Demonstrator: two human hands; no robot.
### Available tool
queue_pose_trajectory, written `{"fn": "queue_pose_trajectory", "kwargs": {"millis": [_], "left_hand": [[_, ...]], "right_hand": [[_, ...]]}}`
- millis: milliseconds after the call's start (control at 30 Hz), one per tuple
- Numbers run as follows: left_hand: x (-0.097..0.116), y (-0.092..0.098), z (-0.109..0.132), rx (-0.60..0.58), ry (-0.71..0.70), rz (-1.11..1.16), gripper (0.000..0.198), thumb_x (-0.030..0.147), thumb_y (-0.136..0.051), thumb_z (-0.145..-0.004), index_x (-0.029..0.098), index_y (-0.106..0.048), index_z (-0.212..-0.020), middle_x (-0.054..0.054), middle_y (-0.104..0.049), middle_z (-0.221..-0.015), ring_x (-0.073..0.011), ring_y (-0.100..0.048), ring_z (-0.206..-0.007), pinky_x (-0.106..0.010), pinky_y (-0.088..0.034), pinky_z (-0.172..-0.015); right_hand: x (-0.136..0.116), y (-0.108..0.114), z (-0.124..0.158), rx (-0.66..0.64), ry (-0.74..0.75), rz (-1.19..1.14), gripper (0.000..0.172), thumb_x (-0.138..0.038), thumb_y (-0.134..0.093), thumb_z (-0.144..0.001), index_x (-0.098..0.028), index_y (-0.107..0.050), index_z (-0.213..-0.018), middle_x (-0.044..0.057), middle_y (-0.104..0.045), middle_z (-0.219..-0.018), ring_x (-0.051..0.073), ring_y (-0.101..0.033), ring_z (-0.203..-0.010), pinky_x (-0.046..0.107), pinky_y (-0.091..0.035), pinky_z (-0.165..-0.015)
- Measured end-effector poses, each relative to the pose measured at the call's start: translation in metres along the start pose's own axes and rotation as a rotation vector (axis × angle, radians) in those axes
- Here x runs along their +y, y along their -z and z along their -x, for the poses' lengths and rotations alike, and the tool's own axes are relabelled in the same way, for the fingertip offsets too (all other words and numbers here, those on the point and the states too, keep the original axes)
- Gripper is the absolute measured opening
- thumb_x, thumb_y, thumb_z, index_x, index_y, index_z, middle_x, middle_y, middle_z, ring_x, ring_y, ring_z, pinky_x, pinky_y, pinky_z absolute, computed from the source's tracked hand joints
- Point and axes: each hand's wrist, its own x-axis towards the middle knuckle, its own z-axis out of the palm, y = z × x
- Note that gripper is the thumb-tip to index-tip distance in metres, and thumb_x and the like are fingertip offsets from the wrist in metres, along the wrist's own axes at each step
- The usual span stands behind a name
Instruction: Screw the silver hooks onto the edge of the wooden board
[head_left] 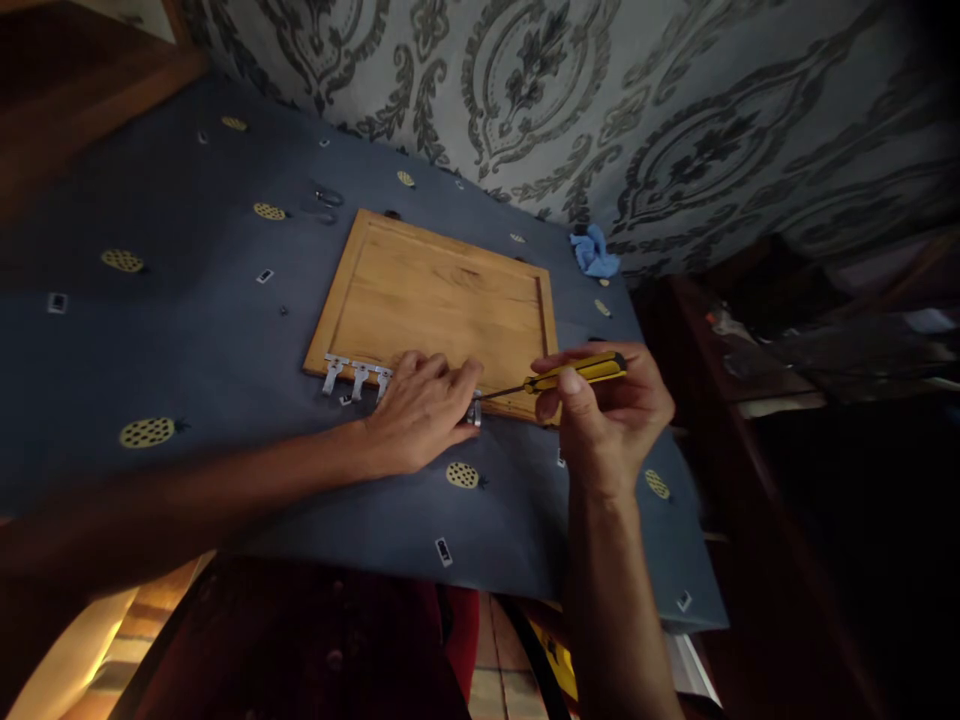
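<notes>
A framed wooden board (450, 300) lies flat on a blue tablecloth printed with pineapples. Along its near edge sits a row of metal hooks (361, 377), several showing to the left of my left hand (424, 410). That hand rests over the near edge, fingers bent and pressing down, covering part of the row. By its thumb side one metal hook (474, 408) peeks out. My right hand (611, 410) grips a yellow and black screwdriver (577, 375), thumb along the handle. The shaft points left, its tip at that hook; whether it sits in a screw is too small to tell.
Behind the board a small metal ring-like piece (324, 195) lies on the tablecloth (225, 330), and a tiny dark bit (283, 311) is left of the board. A crumpled blue cloth (595, 251) lies by the patterned wall (540, 80). Dark furniture stands at right.
</notes>
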Motion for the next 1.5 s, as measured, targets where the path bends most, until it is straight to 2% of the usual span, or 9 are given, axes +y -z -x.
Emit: {"fn": "queue_pose_trajectory", "kwargs": {"millis": [67,133,233,333,500,767,1067,1300,1500], "left_hand": [[0.000,0.001,0.000,-0.003,0.005,0.011,0.051,0.039,-0.074,-0.088,0.012,-0.049,-0.124,-0.011,-0.070,-0.106,-0.0307,-0.061,-0.109,-0.042,-0.039,-0.094],[0.000,0.001,0.000,-0.002,0.014,0.020,0.049,0.038,-0.074,-0.089,0.013,-0.049,-0.123,-0.011,-0.070,-0.105,-0.0307,-0.061,-0.108,-0.043,-0.039,-0.094],[0.000,0.000,0.000,0.006,0.008,0.016,0.049,0.038,-0.073,-0.089,0.013,-0.049,-0.124,-0.011,-0.070,-0.105,-0.0306,-0.061,-0.108,-0.043,-0.039,-0.093],[0.000,-0.001,0.000,0.013,-0.004,-0.002,0.052,0.039,-0.073,-0.089,0.012,-0.048,-0.125,-0.011,-0.070,-0.106,-0.0306,-0.061,-0.109,-0.042,-0.039,-0.093],[-0.001,-0.004,0.000,0.032,-0.005,0.004,0.052,0.038,-0.075,-0.087,0.012,-0.049,-0.124,-0.011,-0.070,-0.106,-0.0305,-0.061,-0.108,-0.042,-0.040,-0.094],[-0.001,-0.005,0.000,0.024,-0.002,0.017,0.050,0.037,-0.074,-0.088,0.014,-0.049,-0.123,-0.011,-0.071,-0.107,-0.0304,-0.062,-0.108,-0.044,-0.041,-0.093],[0.000,0.001,-0.001,-0.018,0.000,-0.002,0.056,0.041,-0.075,-0.088,0.011,-0.048,-0.126,-0.012,-0.070,-0.107,-0.0312,-0.061,-0.110,-0.043,-0.041,-0.094],[-0.002,-0.004,0.000,0.027,-0.019,-0.004,0.055,0.042,-0.075,-0.088,0.011,-0.049,-0.125,-0.012,-0.071,-0.107,-0.0308,-0.062,-0.108,-0.042,-0.041,-0.092],[-0.001,-0.004,0.000,0.013,-0.010,-0.028,0.057,0.043,-0.074,-0.088,0.011,-0.048,-0.128,-0.012,-0.071,-0.107,-0.0309,-0.062,-0.108,-0.042,-0.041,-0.092]], "right_hand": [[0.001,0.003,0.000,-0.037,-0.019,-0.006,0.028,-0.043,-0.077,-0.086,-0.025,-0.071,-0.107,0.000,-0.075,-0.087,0.010,-0.060,-0.047,0.024,-0.050,-0.043],[0.001,0.005,0.000,-0.059,-0.024,-0.004,0.029,-0.044,-0.074,-0.089,-0.026,-0.072,-0.112,0.001,-0.075,-0.090,0.010,-0.060,-0.048,0.025,-0.051,-0.045],[0.001,0.005,0.001,-0.038,0.001,0.014,0.019,-0.041,-0.077,-0.088,-0.025,-0.074,-0.098,0.001,-0.076,-0.091,0.008,-0.055,-0.043,0.023,-0.045,-0.041],[-0.001,0.003,0.002,-0.007,0.027,0.010,0.019,-0.038,-0.081,-0.084,-0.023,-0.070,-0.087,0.001,-0.077,-0.092,0.007,-0.052,-0.041,0.023,-0.041,-0.037],[-0.003,-0.001,0.003,-0.004,0.013,0.019,0.019,-0.037,-0.079,-0.085,-0.022,-0.069,-0.089,0.000,-0.077,-0.086,0.009,-0.056,-0.044,0.023,-0.046,-0.040],[-0.004,-0.008,0.004,0.195,0.134,0.020,0.014,-0.035,-0.075,-0.089,-0.024,-0.069,-0.090,0.000,-0.074,-0.081,0.011,-0.055,-0.044,0.024,-0.041,-0.035],[-0.002,-0.006,0.007,0.123,0.074,0.046,0.016,-0.034,-0.075,-0.090,-0.021,-0.067,-0.091,0.000,-0.074,-0.082,0.008,-0.054,-0.043,0.023,-0.043,-0.038],[-0.004,-0.007,0.005,0.091,0.076,0.067,0.016,-0.035,-0.077,-0.088,-0.021,-0.068,-0.088,0.000,-0.075,-0.081,0.007,-0.054,-0.042,0.022,-0.043,-0.038],[-0.003,0.001,0.004,-0.027,-0.020,0.024,0.026,-0.041,-0.070,-0.093,-0.025,-0.071,-0.113,0.002,-0.074,-0.094,0.010,-0.063,-0.051,0.026,-0.054,-0.047]]}}
